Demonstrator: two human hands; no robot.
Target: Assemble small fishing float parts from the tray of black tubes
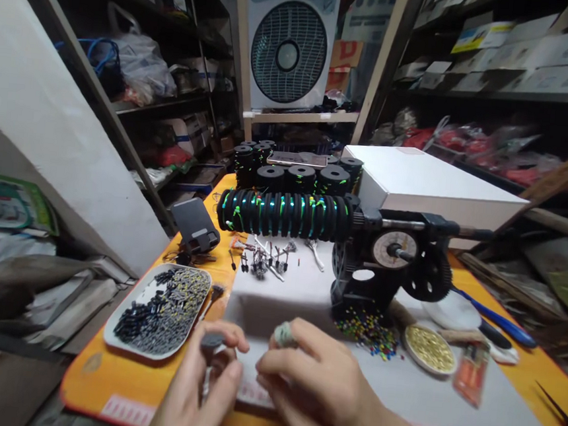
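Now your left hand [206,380] and right hand [322,375] curl near each other, what they grasp I can't tell, with the white tray [146,292] leftward and geared machine [362,286] beyond.

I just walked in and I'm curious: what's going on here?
A person's left hand and right hand are close together at the near edge of the orange table, fingers curled; anything pinched is too small to tell. Beyond them, a black geared machine bears a ribbed roll with green strands. A tray of small parts sits to the left.
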